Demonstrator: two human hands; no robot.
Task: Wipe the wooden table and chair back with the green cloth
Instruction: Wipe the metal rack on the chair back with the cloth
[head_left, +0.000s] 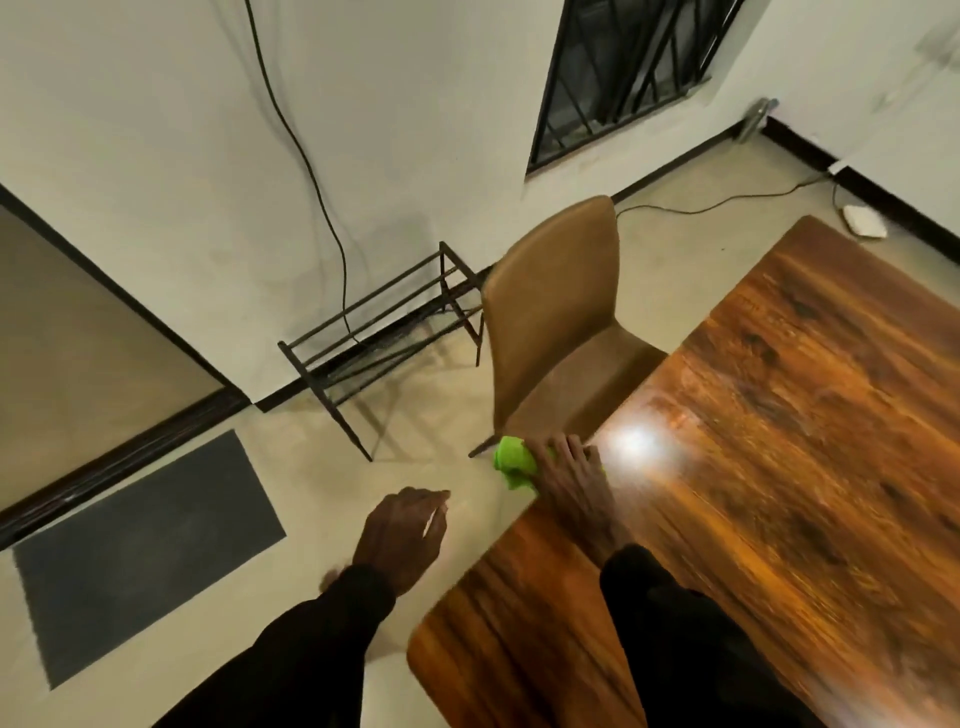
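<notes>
Your right hand (571, 483) is lying on the green cloth (511, 460) at the near left edge of the wooden table (779, 415). Your fingers (563, 449) are stretching out flat over the cloth and pressing it down; they are not curling round it. Most of the cloth is poking out past your fingertips and to their left. That part is hanging a little over the table edge, above the floor.

The cloth is bright green and soft, and it is sitting in a crumpled bunch, not spread flat. It is lying right beside the front of the brown chair (556, 312), close to the seat, but I cannot tell if it is touching it. The chair is standing just beside the table with its tall back up and its seat facing the table.

The table top is shining dark brown, and a bright spot of light is glowing just to the right of your hand.

Your left hand (405, 535) is hanging over the floor, apart from the table. Its fingers are loose and are holding nothing.

A dark metal rack (384, 332) is standing by the wall behind the chair, and a grey mat (150, 551) is lying on the floor to your left.
</notes>
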